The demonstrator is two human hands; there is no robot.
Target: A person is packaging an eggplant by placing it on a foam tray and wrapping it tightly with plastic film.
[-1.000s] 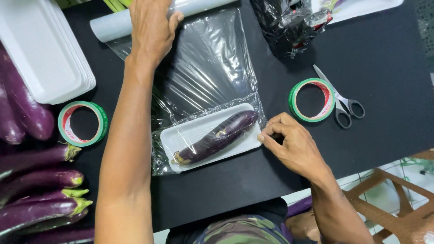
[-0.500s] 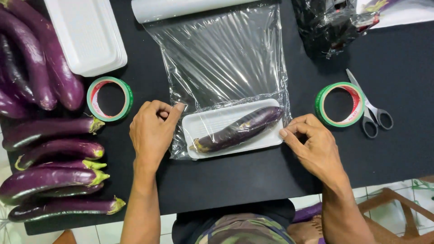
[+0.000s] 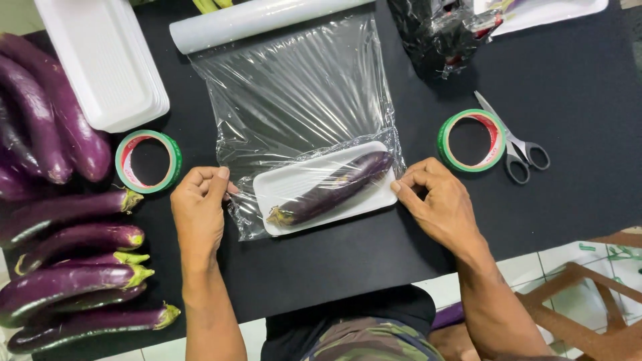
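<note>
Clear plastic film point(image 3: 294, 100) runs from its roll point(image 3: 261, 20) at twelve o'clock over a white foam tray point(image 3: 281, 187) holding one purple eggplant point(image 3: 334, 187) at the black table's point(image 3: 568, 80) centre. At the tray's nine o'clock the left hand point(image 3: 199, 207) pinches the film's edge; at three o'clock the right hand point(image 3: 438, 200) pinches the opposite edge.

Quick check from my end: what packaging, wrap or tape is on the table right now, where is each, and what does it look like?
Foam tray: centre, white, oblong, holding one purple eggplant under film.
Cling film: clear sheet over the tray, left hand and right hand pinching its edges.
Film roll: top, white tube.
Empty tray stack: top left, white.
Tape rolls: green and red rings, left and right.
No screens or signs.
</note>
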